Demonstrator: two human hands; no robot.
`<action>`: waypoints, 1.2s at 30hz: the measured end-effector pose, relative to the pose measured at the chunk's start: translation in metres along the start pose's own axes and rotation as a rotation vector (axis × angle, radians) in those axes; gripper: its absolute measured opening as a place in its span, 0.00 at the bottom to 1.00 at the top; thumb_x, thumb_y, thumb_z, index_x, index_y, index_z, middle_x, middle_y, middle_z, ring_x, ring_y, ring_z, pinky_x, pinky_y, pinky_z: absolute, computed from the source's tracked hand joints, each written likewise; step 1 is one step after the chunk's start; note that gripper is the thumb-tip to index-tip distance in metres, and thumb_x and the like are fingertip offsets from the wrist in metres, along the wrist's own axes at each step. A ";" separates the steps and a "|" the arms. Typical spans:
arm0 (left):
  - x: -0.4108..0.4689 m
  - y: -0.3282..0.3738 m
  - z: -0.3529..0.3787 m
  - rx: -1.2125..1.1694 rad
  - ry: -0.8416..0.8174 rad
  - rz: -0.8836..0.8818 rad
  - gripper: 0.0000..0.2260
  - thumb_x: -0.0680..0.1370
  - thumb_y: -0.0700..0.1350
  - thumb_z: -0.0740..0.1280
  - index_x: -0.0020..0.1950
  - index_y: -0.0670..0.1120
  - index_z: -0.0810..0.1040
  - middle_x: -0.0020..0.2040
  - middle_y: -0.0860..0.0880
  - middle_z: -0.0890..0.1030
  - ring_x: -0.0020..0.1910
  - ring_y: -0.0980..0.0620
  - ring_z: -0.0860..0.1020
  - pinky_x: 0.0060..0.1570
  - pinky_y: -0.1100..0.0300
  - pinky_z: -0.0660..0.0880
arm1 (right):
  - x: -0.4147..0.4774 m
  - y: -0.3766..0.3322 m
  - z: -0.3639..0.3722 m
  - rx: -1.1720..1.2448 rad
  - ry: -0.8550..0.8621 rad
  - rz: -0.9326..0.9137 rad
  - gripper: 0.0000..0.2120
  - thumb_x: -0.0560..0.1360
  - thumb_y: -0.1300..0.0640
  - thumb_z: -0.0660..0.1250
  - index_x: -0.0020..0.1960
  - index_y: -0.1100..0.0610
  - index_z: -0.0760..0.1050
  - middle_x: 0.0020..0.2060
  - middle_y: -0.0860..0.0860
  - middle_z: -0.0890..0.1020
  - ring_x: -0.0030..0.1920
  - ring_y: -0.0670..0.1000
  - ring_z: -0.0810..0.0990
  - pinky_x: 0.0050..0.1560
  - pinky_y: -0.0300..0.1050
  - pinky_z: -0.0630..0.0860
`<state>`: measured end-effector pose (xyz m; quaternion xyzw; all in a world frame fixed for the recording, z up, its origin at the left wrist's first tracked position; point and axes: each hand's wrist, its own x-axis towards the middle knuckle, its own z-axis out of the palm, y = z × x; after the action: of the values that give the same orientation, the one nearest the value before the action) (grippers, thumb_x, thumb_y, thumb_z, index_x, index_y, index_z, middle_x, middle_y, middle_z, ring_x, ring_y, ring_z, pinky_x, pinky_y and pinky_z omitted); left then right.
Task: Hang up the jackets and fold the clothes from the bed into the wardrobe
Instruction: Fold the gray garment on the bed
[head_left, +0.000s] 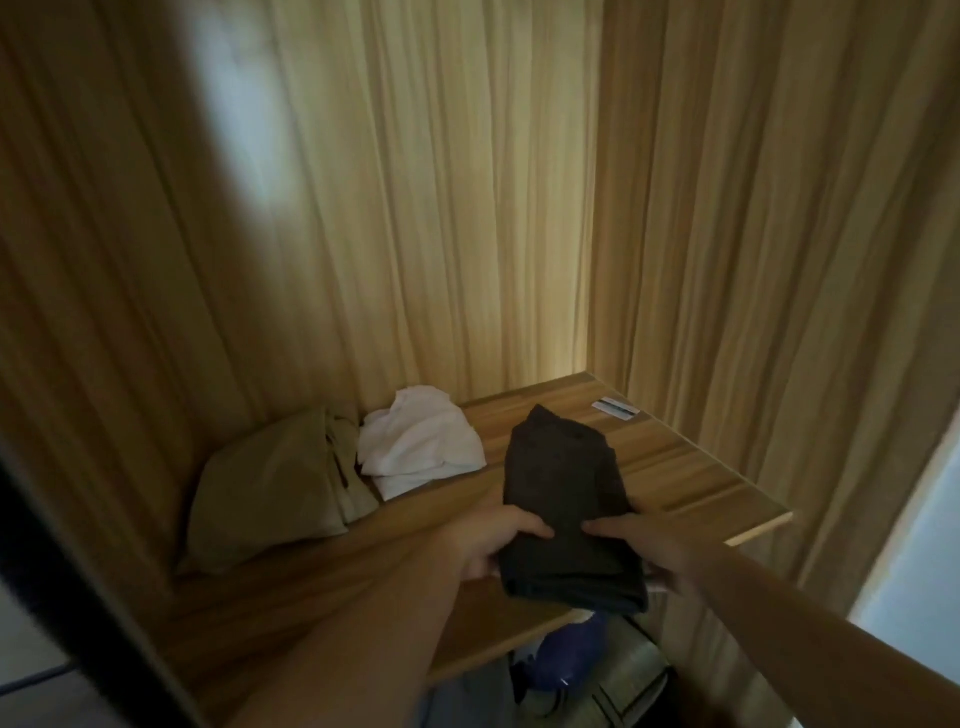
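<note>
A folded dark garment (563, 493) lies lengthwise on the wooden wardrobe shelf (691, 467), its near end hanging over the shelf's front edge. My left hand (498, 540) grips its near left side, thumb on top and fingers underneath. On the near right side my right hand (654, 545) holds it the same way. A folded white garment (421, 447) sits on the shelf to the left. Further left a folded beige garment (270, 488) rests against the wardrobe's side wall.
Wooden walls close the compartment at the left, back and right. A small card or label (615, 408) lies at the shelf's far right corner. Below the shelf a blue garment (571, 654) hangs. A dark door edge (78, 597) crosses the lower left.
</note>
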<state>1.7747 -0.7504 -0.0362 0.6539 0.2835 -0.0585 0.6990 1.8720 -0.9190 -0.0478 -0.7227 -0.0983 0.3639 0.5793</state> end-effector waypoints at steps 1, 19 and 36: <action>0.008 0.004 -0.001 -0.049 0.005 0.047 0.30 0.70 0.37 0.74 0.69 0.52 0.70 0.60 0.47 0.79 0.56 0.45 0.79 0.51 0.50 0.80 | 0.009 0.000 -0.003 0.043 -0.004 0.030 0.17 0.71 0.56 0.76 0.56 0.54 0.74 0.50 0.55 0.82 0.48 0.54 0.82 0.39 0.45 0.79; 0.234 0.075 -0.077 0.365 0.153 0.439 0.21 0.73 0.38 0.73 0.64 0.52 0.78 0.64 0.53 0.77 0.65 0.54 0.74 0.62 0.61 0.72 | 0.222 -0.025 0.009 0.524 0.115 0.191 0.10 0.78 0.62 0.66 0.59 0.60 0.74 0.48 0.60 0.82 0.47 0.59 0.82 0.39 0.56 0.82; 0.352 0.047 -0.105 1.372 0.337 0.424 0.29 0.78 0.70 0.47 0.78 0.65 0.44 0.80 0.57 0.41 0.78 0.45 0.35 0.74 0.44 0.36 | 0.348 -0.066 -0.010 -1.092 0.547 -0.656 0.17 0.80 0.43 0.58 0.63 0.49 0.72 0.65 0.53 0.73 0.61 0.54 0.75 0.61 0.51 0.72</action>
<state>2.0553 -0.5431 -0.1594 0.9849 0.1544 0.0149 0.0763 2.1457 -0.7096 -0.1302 -0.9096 -0.3311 -0.1270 0.2166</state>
